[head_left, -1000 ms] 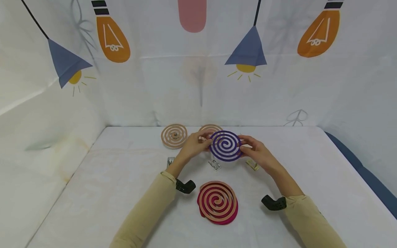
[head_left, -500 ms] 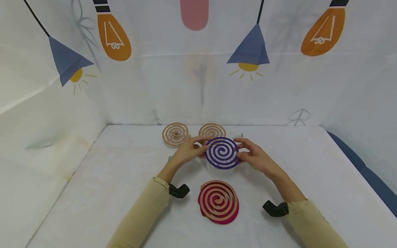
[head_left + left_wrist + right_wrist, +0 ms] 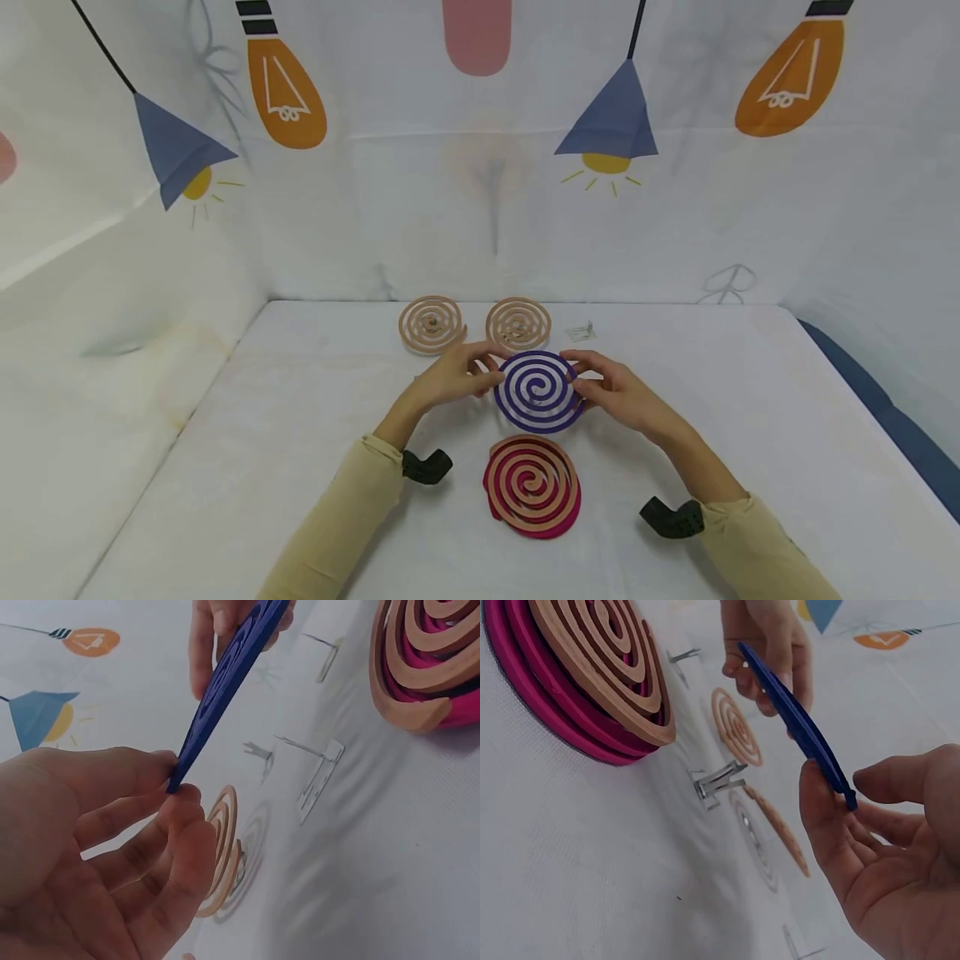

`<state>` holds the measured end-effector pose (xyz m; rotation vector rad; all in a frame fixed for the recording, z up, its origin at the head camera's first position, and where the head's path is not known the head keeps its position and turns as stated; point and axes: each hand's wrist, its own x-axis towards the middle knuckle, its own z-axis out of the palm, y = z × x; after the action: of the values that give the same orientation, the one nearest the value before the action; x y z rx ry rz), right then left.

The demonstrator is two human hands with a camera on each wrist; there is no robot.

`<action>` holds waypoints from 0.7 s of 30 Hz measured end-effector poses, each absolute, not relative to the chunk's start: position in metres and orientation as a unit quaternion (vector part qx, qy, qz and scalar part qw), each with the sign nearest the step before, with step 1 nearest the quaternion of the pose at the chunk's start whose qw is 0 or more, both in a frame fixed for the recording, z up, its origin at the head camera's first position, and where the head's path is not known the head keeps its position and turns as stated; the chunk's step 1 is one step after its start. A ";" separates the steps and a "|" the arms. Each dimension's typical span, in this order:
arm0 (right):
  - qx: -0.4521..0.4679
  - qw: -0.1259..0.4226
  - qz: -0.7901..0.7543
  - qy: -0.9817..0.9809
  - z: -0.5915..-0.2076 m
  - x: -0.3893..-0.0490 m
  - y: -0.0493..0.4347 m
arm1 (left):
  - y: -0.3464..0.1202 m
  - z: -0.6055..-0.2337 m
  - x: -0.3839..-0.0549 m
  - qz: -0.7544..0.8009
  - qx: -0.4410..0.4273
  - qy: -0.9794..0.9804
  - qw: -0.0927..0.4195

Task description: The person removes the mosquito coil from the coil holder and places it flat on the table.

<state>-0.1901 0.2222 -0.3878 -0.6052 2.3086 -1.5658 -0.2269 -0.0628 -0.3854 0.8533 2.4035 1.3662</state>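
Both hands hold a purple-blue mosquito coil (image 3: 537, 385) by opposite edges, raised over the table. My left hand (image 3: 456, 375) pinches its left rim, with the thumb on the near face and fingertips behind, as the left wrist view shows. On the opposite rim, my right hand (image 3: 621, 393) grips it between thumb and fingers. Just nearer to me lies a stack of coils (image 3: 532, 485), tan on top and magenta beneath. A thin metal coil stand (image 3: 322, 776) is on the cloth below the held coil.
At the back, a tan coil (image 3: 432, 324) and another tan coil (image 3: 518, 323) sit on small metal stands. Right of them is a bare metal stand (image 3: 581, 332). A white cloth wall (image 3: 412, 225) with lamp prints rises behind the table.
Both hands have brought the purple-blue coil down and nearer to the stack. The back right tan coil, partly covered before, now shows almost whole. The stack has not moved.
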 end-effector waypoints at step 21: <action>-0.217 0.178 -0.525 0.804 -0.389 -0.184 0.217 | -0.064 -0.383 -0.217 0.417 0.293 0.835 0.209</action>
<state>-0.1836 0.2171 -0.3893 -0.6127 2.2735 -1.4844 -0.2173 -0.0639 -0.3826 0.8146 2.3225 1.1604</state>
